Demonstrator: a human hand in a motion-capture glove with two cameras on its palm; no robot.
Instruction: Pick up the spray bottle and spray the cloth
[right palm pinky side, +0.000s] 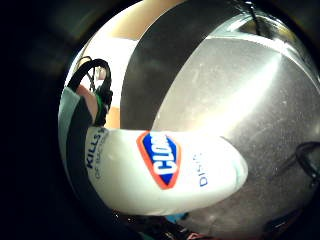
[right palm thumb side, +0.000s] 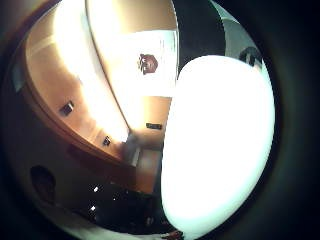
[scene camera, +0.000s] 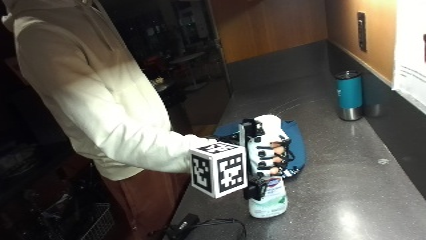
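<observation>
Outside view: gloved right hand (scene camera: 269, 152) grips the upright Clorox spray bottle (scene camera: 267, 197) on the counter (scene camera: 346, 200), beside the blue cloth (scene camera: 298, 145).

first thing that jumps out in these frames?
The gloved right hand wrapped around the neck of the white spray bottle, holding it upright at the near edge of the grey counter; the grip sits just under the spray head. Right behind it lies the blue cloth, flat on the counter. Further back, a teal tumbler stands near the wall.
</observation>
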